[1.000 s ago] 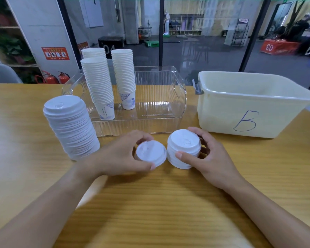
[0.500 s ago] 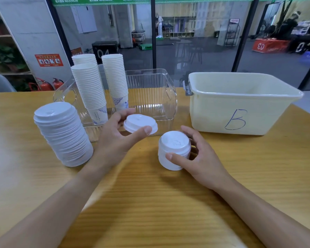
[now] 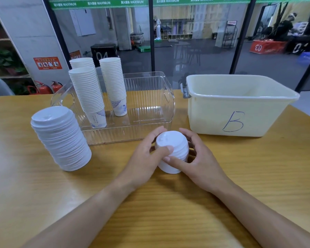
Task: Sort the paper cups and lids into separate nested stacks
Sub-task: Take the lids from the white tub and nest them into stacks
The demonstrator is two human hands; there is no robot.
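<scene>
Two hands: both on small lid stack (image 3: 172,151), which stands on wooden table (image 3: 258,176) just in front of clear bin (image 3: 150,97).
Left hand (image 3: 147,158): forearm enters from lower left; fingers curled round far-left side of small lid stack, thumb pressed across its near face. Grasping the stack.
Right hand (image 3: 200,161): forearm enters from lower right; fingers curled round far-right side, thumb lying along the lower near face, its tip next to the left thumb. Grasping the same stack.
Small lid stack: white, nested, dome side up, base on table; tilt hard to judge under the wide lens.
Tall lid stack (image 3: 61,138): white, left of clear bin's front corner, well apart from left hand; leans left toward the top.
Cup stacks (image 3: 87,93): three nested white columns inside left half of clear bin, blue print on bottom cups; rear one mostly hidden.
Clear bin: ribbed, transparent; right half holds nothing visible. Front wall just beyond the fingers of both hands.
Cream tub (image 3: 240,108): right of clear bin, marked "B"; near wall just beyond right hand's fingers, not touching.
Open room: bare table between tall lid stack and left hand; wide bare table on the near side of clear bin, round both forearms.
Edges: table's far edge runs behind clear bin; right edge shows beyond cream tub.
</scene>
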